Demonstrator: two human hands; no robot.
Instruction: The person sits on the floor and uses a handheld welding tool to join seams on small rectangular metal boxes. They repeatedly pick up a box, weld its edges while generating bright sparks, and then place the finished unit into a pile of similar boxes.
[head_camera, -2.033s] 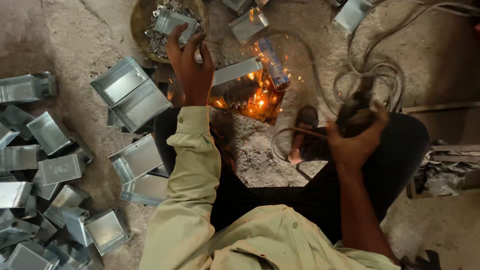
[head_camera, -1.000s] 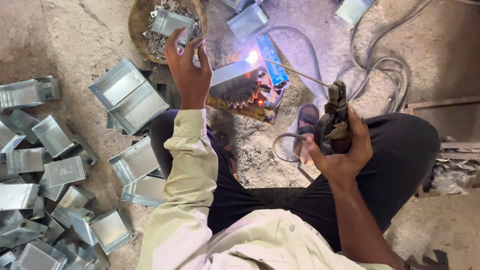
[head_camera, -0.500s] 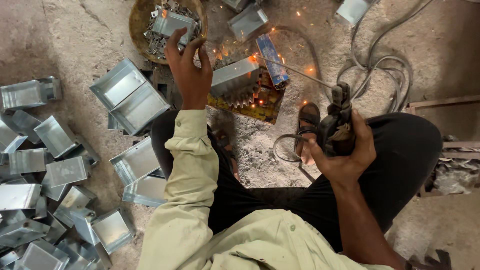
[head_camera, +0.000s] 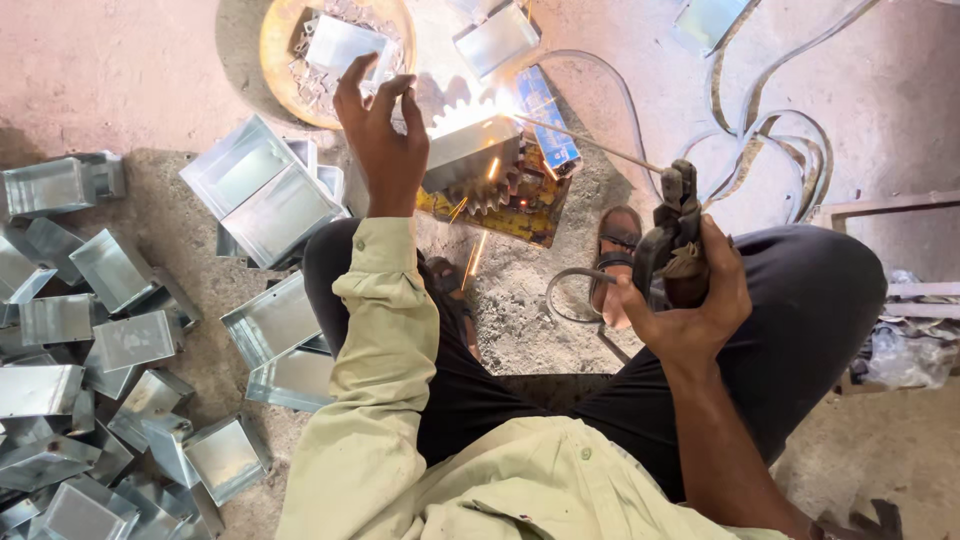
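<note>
My right hand (head_camera: 690, 305) grips a dark welding electrode holder (head_camera: 675, 225). Its thin rod (head_camera: 590, 148) reaches left to a bright arc with sparks on a grey sheet-metal box (head_camera: 470, 148). That box rests on a large yellow toothed gear (head_camera: 500, 205). My left hand (head_camera: 380, 140) is stretched forward with fingers apart, pressing on the box's left edge. A blue flat piece (head_camera: 548, 128) lies just behind the box. I sit on the ground, legs folded, with a sandalled foot (head_camera: 615, 255) near the gear.
Many open sheet-metal boxes (head_camera: 90, 340) are heaped on the floor at the left, with more beside my left knee (head_camera: 275, 205). A round yellow pan (head_camera: 295, 50) with metal parts sits behind. Welding cables (head_camera: 770, 140) loop at the right.
The welding rod has come down onto the box and the arc burns brightly now. My left hand stays at the box; my right hand has shifted slightly.
</note>
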